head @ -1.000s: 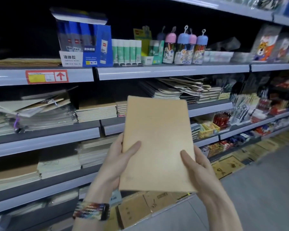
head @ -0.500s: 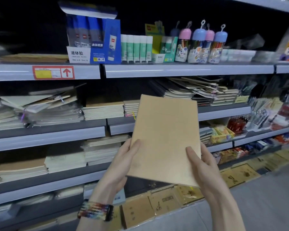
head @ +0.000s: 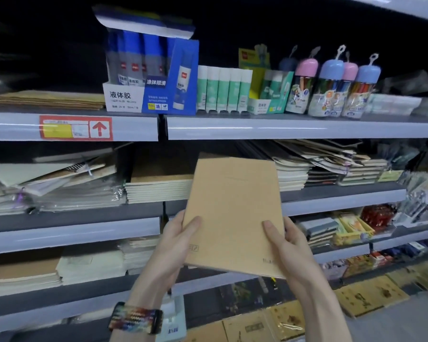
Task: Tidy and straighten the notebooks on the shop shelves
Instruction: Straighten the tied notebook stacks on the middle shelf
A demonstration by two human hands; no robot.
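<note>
- Both hands are clamped on one thing. My left hand (head: 173,245) grips the lower left edge of the kraft notebook (head: 232,213), thumb flat on the cover and fingers curled behind. My right hand (head: 292,245) takes the lower right edge the same way. The woven wristband (head: 135,318) on my left wrist is nearest to me.
- The notebook is in the air, resting on no shelf, cover towards me. From where I look, its far edge overlaps the front of the middle shelf (head: 331,203).
- A second ago it was lower and stood more upright in front of me. Now it has risen and tipped back, far edge leading toward the shelf, and I have come closer. I take that as looking done and placing begun.
- Just behind its left edge lies the neat kraft stack (head: 158,186) with matching covers. I judge that the likely home, and the gap above it looks enough to slide one more in flat.
- Right of that, the slumped pile (head: 331,164) fans out crookedly and needs squaring, as does the wrapped heap (head: 47,183) at far left.
- Farthest up, the top shelf (head: 282,129) carries the glue box (head: 148,77), not notebooks.
</note>
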